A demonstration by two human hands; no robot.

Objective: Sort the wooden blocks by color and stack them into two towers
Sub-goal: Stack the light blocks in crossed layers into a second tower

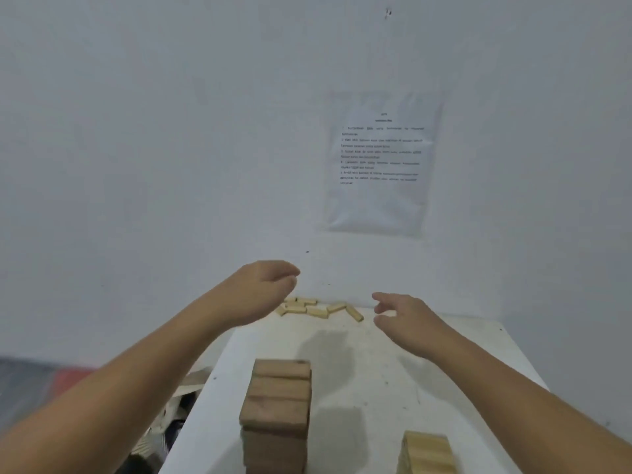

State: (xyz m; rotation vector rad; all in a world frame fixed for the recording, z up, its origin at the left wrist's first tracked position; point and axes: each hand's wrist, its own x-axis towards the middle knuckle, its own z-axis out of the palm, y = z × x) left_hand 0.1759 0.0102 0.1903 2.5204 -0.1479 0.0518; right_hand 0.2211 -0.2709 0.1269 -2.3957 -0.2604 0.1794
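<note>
Dark brown tower [277,415], pale tower [425,453], loose pale blocks [318,307] beyond; left hand [263,292], right hand [403,313] slack, empty.

dark tower [277,412] upright, near | pale tower [425,453] right | loose pale blocks [316,308] far edge

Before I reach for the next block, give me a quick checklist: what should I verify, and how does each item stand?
1. Left hand empty: ok, fingers relaxed, nothing held.
2. Right hand empty: ok, open.
3. Loose pale blocks in view: ok, lying flat at the far edge of the table.
4. Dark tower upright: ok, its top looks level.
5. Pale tower upright: cannot tell, mostly cut off by the picture's bottom edge.
6. Only pale blocks in the pile: cannot tell, the left hand covers part of it.
</note>
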